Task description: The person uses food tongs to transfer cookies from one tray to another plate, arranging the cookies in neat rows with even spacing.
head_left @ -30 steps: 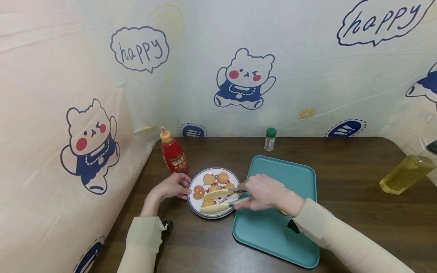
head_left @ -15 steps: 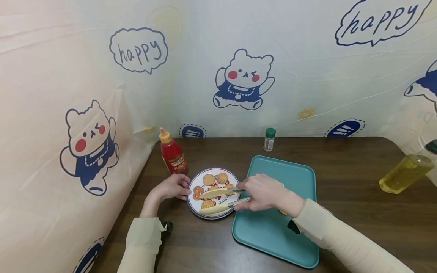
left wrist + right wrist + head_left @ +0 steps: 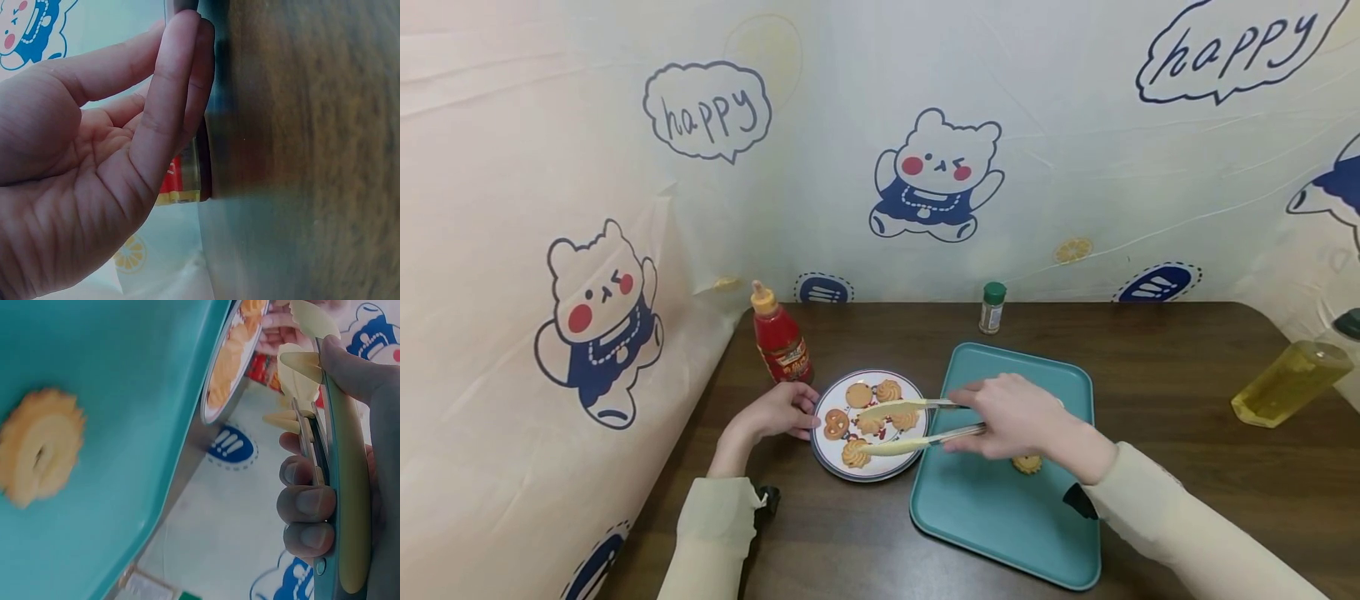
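Note:
My left hand pinches the left rim of a white plate with blue edge lines. In the left wrist view, thumb and fingertips meet at a small piece of that rim. Several cookies lie on the plate, one pretzel-shaped. My right hand grips tongs with pale yellow tips. The tips stand apart over the plate, with no cookie visible between them. Below the right hand, a round cookie lies on the teal tray; the right wrist view shows this ridged cookie closer.
Behind the left hand stands a red sauce bottle with a yellow cap. A green-capped seasoning jar is near the table's back edge. An oil bottle stands at the right. A printed cloth hangs behind the table.
My right hand and the tongs have moved right and slightly up, uncovering a plate cookie and more of the tray's cookie. The left hand and plate stay put.

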Demonstrator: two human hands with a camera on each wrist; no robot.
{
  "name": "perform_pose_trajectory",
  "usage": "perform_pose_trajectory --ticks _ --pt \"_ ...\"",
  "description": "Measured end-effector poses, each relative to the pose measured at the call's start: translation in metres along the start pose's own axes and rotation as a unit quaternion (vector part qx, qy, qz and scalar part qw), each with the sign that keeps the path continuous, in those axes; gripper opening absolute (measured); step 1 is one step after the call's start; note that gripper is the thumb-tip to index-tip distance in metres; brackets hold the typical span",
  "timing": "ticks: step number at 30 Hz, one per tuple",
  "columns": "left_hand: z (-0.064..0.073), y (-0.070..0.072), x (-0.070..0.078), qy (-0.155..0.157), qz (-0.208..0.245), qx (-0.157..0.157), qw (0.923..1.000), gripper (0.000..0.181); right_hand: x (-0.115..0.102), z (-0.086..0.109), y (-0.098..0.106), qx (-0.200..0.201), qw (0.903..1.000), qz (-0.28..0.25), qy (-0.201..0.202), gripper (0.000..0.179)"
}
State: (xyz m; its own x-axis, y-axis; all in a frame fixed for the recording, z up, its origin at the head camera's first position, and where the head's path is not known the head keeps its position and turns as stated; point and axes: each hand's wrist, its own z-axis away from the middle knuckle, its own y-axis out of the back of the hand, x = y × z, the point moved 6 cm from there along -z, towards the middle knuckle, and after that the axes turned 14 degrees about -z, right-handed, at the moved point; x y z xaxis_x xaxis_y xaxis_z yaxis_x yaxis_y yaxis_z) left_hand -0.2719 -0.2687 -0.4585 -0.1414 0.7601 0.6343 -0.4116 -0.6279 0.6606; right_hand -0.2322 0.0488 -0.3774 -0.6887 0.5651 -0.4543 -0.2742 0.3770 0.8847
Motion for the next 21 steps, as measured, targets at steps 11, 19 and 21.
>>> perform_pose_trajectory --ticks 11,19,21 --pt "0.001 -0.001 -0.001 0.001 0.006 -0.001 1.0000 0.039 0.028 0.057 0.028 0.062 0.9972 0.039 -0.012 0.066" --pt "0.000 0.000 -0.002 -0.001 0.006 0.002 1.0000 0.039 0.046 0.098 0.036 0.092 0.9937 0.047 -0.044 0.063" --pt "-0.001 0.000 -0.002 -0.003 0.007 0.000 1.0000 0.040 0.050 0.108 0.038 0.098 0.9926 0.052 -0.050 0.062"
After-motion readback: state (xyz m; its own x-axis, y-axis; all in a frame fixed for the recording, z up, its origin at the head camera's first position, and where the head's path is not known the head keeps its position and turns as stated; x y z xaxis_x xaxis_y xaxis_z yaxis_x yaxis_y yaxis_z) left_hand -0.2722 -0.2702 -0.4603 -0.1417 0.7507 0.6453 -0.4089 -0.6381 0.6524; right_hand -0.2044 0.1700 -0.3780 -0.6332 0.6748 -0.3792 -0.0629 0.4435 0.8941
